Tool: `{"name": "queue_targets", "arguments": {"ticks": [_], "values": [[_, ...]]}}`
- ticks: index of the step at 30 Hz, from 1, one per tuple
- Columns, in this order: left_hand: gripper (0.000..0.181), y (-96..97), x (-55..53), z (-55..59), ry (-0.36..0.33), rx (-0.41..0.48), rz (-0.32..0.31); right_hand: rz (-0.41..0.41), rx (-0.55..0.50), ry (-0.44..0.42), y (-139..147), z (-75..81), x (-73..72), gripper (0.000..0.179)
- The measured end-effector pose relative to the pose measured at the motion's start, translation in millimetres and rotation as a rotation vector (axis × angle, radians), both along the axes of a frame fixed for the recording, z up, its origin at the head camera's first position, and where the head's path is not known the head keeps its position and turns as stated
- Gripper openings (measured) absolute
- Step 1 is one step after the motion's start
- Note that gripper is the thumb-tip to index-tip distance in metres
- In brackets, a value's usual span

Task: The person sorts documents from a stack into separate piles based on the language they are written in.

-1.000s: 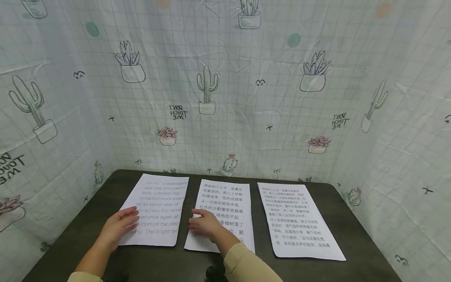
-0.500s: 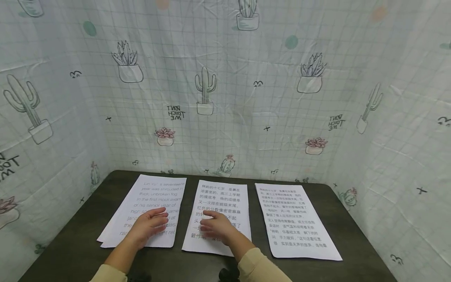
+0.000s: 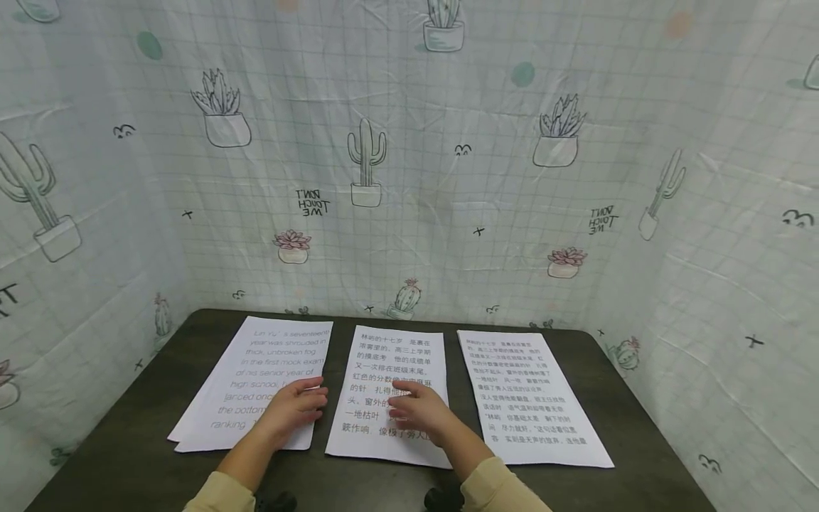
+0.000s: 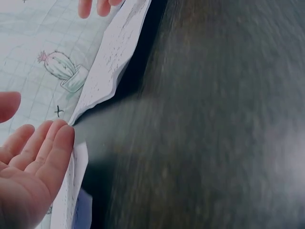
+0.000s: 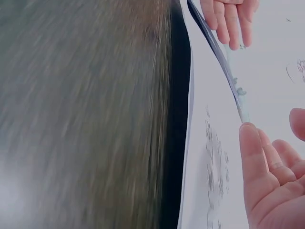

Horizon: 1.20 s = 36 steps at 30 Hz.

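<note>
My left hand (image 3: 293, 411) hovers over the right part of a paper stack with English print (image 3: 256, 373), its fingers relaxed and holding nothing. A second sheet's corner sticks out at that stack's lower left. Over the middle sheets with large Chinese print (image 3: 390, 355) is my right hand (image 3: 425, 414), also holding nothing. The palms face each other across a gap. In the left wrist view, the left palm (image 4: 33, 176) shows with loosely extended fingers. The right palm (image 5: 276, 186) looks much the same in the right wrist view.
On the right lie sheets with smaller Chinese print (image 3: 531, 398). All the papers rest on a dark table (image 3: 358, 491). A cactus-printed curtain (image 3: 422, 178) encloses the back and sides. Dark round objects (image 3: 443, 498) show near both wrists.
Both hands have moved to the right, the left one across the English sheets and the right one across the middle sheets. The left stack's lower-left corner has come into sight.
</note>
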State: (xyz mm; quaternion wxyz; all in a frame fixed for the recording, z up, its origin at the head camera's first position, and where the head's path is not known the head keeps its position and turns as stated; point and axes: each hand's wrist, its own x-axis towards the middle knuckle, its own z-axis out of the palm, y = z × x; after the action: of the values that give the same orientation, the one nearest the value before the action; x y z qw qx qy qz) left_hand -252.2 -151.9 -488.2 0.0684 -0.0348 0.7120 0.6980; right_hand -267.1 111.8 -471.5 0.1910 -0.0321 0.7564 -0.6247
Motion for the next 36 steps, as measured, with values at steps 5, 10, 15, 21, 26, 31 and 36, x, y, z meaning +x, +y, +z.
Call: {"name": "queue_targets", "arguments": {"ticks": [5,10,15,21,26,31,36], "values": [[0.051,8.3,-2.8,2.8,-0.024,-0.071,0.024,-0.043,0.025,0.004,21,1.4,2.3,0.054],[0.052,11.9,-3.0,5.2,-0.047,-0.126,0.029,-0.107,0.068,0.037,36,3.5,4.7,0.051],[0.054,14.5,-2.3,3.0,-0.063,-0.157,0.010,-0.181,0.132,0.056,51,3.6,10.1,0.049],[0.054,17.4,-0.3,2.6,-0.075,-0.179,-0.007,-0.251,0.188,0.072,72,-0.2,17.5,0.047],[0.053,18.6,2.5,3.2,-0.079,-0.185,-0.001,-0.265,0.270,0.041,81,-5.0,22.8,0.047],[0.051,19.2,5.7,3.3,-0.094,-0.184,-0.004,-0.234,0.313,-0.034,83,-7.1,27.1,0.048],[0.051,20.6,9.3,2.8,-0.112,-0.206,-0.014,-0.217,0.311,-0.065,81,-9.5,30.4,0.047]]}}
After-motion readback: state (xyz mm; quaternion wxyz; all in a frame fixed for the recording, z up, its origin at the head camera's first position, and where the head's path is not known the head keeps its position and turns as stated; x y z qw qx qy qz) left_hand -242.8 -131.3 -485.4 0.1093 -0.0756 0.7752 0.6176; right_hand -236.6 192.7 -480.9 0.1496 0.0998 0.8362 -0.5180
